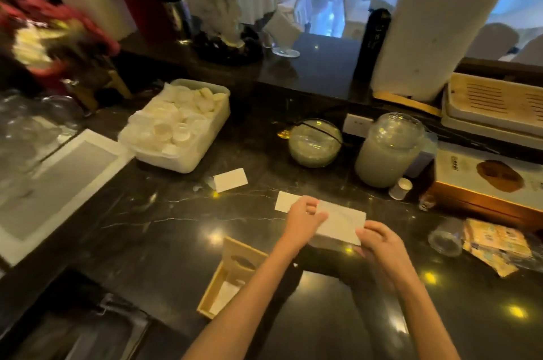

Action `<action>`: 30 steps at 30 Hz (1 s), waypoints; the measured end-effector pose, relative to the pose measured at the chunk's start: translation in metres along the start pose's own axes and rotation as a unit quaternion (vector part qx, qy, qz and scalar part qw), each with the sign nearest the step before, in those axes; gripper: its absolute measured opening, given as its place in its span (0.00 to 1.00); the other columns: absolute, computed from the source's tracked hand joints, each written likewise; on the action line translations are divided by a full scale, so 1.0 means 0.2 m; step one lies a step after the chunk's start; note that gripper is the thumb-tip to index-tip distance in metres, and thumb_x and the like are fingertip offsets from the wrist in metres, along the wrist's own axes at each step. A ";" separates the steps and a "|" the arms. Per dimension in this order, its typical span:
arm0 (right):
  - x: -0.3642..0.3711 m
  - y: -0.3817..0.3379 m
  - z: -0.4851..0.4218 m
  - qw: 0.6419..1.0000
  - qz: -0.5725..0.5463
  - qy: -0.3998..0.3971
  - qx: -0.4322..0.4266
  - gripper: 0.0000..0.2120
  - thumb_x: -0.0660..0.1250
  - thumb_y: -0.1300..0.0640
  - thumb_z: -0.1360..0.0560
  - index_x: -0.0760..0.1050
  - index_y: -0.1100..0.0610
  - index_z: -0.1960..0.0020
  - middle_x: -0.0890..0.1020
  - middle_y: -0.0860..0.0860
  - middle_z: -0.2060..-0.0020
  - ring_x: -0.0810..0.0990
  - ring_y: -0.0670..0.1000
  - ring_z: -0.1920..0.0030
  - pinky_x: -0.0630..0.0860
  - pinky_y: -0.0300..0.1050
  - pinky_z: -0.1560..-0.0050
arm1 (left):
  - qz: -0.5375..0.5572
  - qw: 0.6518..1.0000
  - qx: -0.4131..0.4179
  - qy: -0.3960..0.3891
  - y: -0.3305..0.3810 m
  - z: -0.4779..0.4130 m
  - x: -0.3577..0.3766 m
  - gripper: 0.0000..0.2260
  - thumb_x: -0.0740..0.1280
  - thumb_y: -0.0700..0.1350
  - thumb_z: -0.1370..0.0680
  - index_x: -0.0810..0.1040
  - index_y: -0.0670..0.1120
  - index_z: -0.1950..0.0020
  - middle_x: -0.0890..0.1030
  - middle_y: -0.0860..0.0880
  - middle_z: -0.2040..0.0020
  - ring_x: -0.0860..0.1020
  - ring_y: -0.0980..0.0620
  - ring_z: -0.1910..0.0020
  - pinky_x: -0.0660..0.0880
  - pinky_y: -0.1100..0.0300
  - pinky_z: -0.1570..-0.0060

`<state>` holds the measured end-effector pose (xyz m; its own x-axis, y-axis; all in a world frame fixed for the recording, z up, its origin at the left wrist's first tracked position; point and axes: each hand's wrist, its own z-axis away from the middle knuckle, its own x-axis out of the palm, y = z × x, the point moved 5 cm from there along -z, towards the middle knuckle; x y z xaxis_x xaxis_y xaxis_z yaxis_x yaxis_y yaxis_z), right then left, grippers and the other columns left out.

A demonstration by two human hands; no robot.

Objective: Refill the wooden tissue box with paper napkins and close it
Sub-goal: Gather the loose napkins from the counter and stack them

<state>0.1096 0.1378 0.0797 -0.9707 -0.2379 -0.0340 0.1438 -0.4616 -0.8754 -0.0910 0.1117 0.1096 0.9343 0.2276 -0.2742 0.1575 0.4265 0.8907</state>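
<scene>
Head view: both hands hold a white napkin stack [340,224] above the dark counter [164,230]. The left hand [304,217] pinches its far left edge with curled fingers; the right hand [379,237] closes on its near right corner. The wooden box [232,274] lies open near the counter's front edge, just left of the left forearm, which covers its right side; some white paper shows inside.

Two white cards lie apart on the counter: one [230,179] further back, one [286,201] partly under the stack. Behind stand a tub [176,127] of white items, a glass bowl [315,143] and a lidded jar [389,151]. To the right, a small cup [400,188], a tipped glass [446,237] and yellow packets [496,245] crowd a wooden case [484,183].

Open counter lies left of the box. The far left is blurred.
</scene>
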 end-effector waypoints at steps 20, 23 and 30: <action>1.71 -0.26 -0.99 0.925 0.376 -0.022 -0.038 0.05 0.68 0.62 0.25 0.77 0.53 0.52 0.82 0.52 0.56 0.81 0.51 0.53 0.80 0.50 0.50 | 0.132 0.954 -0.207 0.172 -0.64 -0.88 -1.25 0.12 0.63 0.34 0.21 0.80 0.39 0.41 0.82 0.42 0.44 0.81 0.45 0.49 0.79 0.54 0.53; 1.77 -0.19 -1.10 0.912 0.409 -0.012 -0.031 0.04 0.67 0.62 0.24 0.75 0.53 0.53 0.82 0.53 0.54 0.79 0.51 0.54 0.79 0.47 0.52 | 0.124 0.950 -0.222 0.180 -0.72 -0.99 -1.22 0.12 0.63 0.34 0.22 0.81 0.41 0.42 0.83 0.43 0.44 0.82 0.44 0.46 0.81 0.51 0.46; 1.82 -0.05 -1.22 0.885 0.465 0.032 -0.019 0.08 0.65 0.61 0.23 0.79 0.55 0.46 0.83 0.56 0.47 0.82 0.56 0.49 0.77 0.47 0.56 | 0.062 0.937 -0.270 0.213 -0.92 -1.13 -1.15 0.12 0.65 0.38 0.25 0.81 0.53 0.47 0.78 0.46 0.40 0.78 0.43 0.43 0.80 0.47 0.44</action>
<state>-0.2926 0.2648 -0.0420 -0.4459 -0.4494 -0.7741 0.8800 -0.0622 -0.4708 -0.4065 0.1783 -0.0740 0.7040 0.5846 -0.4033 -0.2354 0.7278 0.6441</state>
